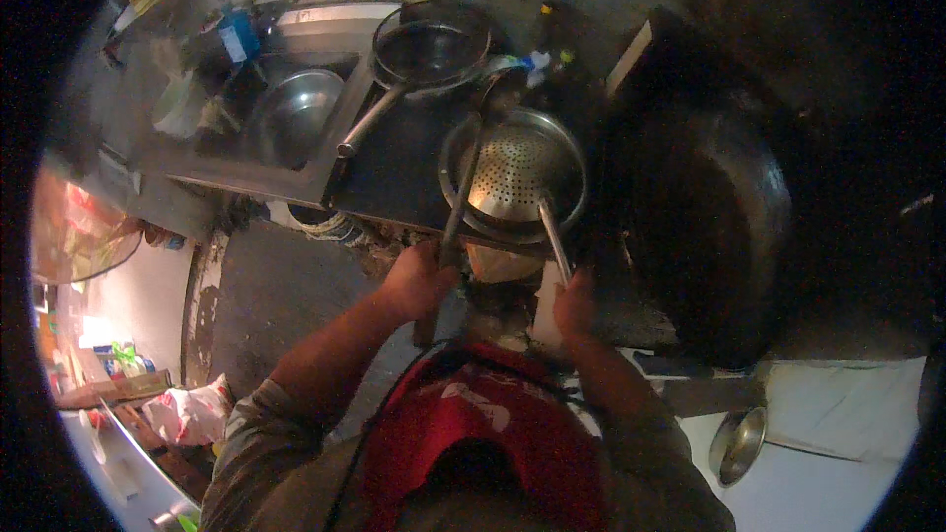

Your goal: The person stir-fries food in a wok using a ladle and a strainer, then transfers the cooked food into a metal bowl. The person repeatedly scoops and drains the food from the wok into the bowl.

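My left hand (420, 282) is closed around the long handle of a cooking utensil (460, 207), whose shaft runs up across the left side of a metal pan or bowl (579, 185); its far end is too dark to tell. Within that vessel lies a perforated metal skimmer (511, 166). Its handle comes down to my right hand (575, 304), which grips it. Above and to the left, a long-handled pan (432, 52) rests near the sink's edge, touched by neither hand. The contents of the vessel beneath the skimmer are hidden.
At the left, a steel bowl (303, 114) sits in a sink (295, 181) near a blue container (238, 37). A large dark wok (768, 185) occupies the right. Bottles (550, 29) stand at the back. A metal bowl (740, 447) is on the white surface at lower right.
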Demonstrator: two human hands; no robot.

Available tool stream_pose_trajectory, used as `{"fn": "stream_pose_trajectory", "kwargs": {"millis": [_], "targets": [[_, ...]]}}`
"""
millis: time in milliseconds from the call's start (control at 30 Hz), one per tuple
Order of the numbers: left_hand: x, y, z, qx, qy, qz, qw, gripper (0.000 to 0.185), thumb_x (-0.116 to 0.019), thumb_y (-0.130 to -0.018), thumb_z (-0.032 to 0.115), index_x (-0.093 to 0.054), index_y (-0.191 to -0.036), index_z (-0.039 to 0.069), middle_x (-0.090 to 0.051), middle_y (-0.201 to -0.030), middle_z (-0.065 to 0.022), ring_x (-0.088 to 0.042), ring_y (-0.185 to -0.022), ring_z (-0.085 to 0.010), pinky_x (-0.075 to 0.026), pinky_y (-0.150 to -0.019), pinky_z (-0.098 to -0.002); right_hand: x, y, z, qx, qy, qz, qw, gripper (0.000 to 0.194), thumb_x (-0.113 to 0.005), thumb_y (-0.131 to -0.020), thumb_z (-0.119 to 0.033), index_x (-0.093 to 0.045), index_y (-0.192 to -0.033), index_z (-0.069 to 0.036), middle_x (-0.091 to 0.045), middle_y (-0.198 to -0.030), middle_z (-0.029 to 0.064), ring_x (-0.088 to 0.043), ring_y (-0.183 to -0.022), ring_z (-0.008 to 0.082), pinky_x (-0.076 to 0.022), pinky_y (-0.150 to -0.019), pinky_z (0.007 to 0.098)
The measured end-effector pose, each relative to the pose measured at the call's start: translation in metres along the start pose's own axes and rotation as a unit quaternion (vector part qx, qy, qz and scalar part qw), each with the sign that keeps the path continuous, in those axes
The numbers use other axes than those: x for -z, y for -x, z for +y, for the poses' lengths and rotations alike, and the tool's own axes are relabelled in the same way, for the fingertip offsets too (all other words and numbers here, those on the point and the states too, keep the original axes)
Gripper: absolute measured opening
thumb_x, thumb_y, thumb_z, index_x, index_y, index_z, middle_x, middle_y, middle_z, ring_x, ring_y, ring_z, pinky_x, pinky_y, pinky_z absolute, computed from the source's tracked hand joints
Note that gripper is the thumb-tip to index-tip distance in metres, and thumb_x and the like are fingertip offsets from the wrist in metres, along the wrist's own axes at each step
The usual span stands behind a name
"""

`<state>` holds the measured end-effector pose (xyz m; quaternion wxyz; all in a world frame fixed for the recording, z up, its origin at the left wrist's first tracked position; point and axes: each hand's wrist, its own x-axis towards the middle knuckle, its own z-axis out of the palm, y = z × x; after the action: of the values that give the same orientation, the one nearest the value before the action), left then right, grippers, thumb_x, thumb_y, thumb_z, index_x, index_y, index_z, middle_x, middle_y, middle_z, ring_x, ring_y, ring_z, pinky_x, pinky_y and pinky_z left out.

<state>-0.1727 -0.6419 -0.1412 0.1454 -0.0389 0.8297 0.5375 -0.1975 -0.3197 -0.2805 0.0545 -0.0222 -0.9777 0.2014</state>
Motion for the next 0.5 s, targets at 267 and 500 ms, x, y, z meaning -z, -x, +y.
{"fn": "stream_pose_trajectory", "kwargs": {"millis": [267,500], "targets": [[-0.016,-0.014,0.001,-0.001,0.048,0.009,0.999,0.024,-0.06,-0.081,0.017,-0.057,-0.096,-0.002,-0.064,-0.076,-0.0156,-0.064,-0.071,-0.0253,-0.05,-0.066,-0.0403,-0.019,-0.02,0.023,-0.093,0.028,-0.071,0.993,0.071,-0.072,-0.083,-0.029,-0.038,-0.141,-0.004,-0.048,-0.132,0.0235,-0.051,-0.118,0.0393,-0.044,-0.097,0.0461],[-0.011,-0.012,0.036,0.053,0.014,-0.011,0.998,0.025,-0.059,-0.082,0.016,-0.058,-0.1,-0.002,-0.062,-0.077,-0.0115,-0.06,-0.071,-0.019,-0.049,-0.065,-0.0371,-0.008,-0.019,0.023,-0.103,0.051,-0.104,0.988,0.082,-0.076,-0.078,-0.025,-0.031,-0.145,-0.01,-0.038,-0.141,0.0276,-0.049,-0.121,0.0451,-0.046,-0.093,0.0527]]}}
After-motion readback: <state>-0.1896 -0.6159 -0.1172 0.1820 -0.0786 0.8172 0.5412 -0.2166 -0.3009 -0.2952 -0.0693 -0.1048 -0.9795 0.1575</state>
